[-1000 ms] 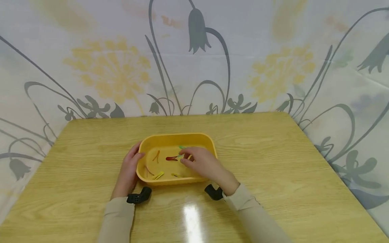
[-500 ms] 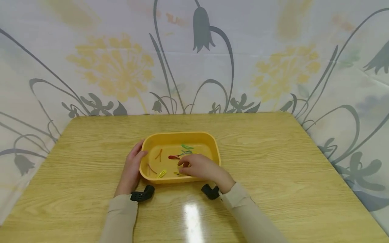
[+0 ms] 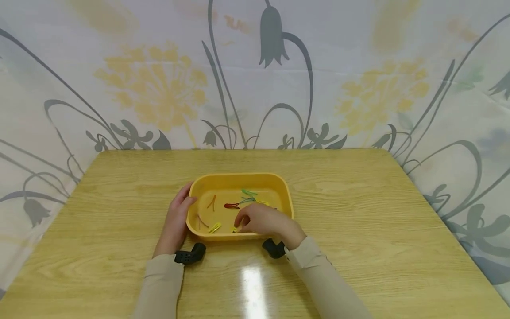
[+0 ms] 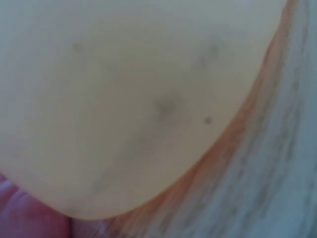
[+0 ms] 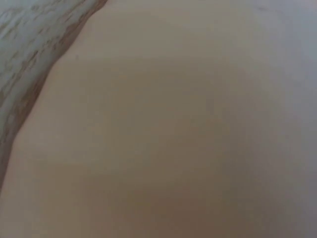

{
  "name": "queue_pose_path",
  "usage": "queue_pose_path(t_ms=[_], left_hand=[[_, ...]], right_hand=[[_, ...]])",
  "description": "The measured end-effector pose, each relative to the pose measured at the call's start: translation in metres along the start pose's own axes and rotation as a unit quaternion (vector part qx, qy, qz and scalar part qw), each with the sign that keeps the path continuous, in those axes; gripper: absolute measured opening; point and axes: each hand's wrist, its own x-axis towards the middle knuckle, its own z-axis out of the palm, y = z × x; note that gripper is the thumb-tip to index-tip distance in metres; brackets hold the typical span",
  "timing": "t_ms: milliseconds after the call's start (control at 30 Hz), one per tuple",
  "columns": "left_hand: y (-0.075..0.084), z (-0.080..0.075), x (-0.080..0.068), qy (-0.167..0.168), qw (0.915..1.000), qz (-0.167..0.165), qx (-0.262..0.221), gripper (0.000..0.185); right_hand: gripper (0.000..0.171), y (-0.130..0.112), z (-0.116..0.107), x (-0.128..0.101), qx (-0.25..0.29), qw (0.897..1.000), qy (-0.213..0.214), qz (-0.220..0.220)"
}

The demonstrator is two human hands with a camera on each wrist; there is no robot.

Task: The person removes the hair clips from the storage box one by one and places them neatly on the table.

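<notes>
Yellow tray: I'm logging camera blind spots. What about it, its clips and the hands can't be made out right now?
Head view: whether the right hand pinches the yellow clip at its fingertips; the hand hides the contact.
Head view: the near right corner of the yellow tray, hidden behind that hand's wrist.
Both wrist views: what fills most of each; too blurred.

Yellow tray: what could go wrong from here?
1. The yellow clip at the right-hand grip lies close to the near wall of the yellow tray; fingers could bump the wall and fumble it. The pinch itself is hidden.
2. The left-hand grip steadies only the left end, so a push on the right might swivel the tray.
3. The red clip appears to meet the blue clip; they could snag if moved.
</notes>
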Motion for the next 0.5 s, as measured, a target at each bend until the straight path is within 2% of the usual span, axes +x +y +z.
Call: queue_pose_path(t_ms=[267,500], left_hand=[[0.0001,0.0039,0.0000,0.002,1.0000,-0.003,-0.001,0.045],[0.0021,0.0013,0.0003,0.005,0.9999,0.013,0.010,0.045]], right_hand=[[0.012,0.0027,-0.0015,-0.0013,-0.009,1.000,-0.019,-0.018],[0.011,0.0002,-0.0010,0.0019,-0.016,0.999,-0.009,-0.050]])
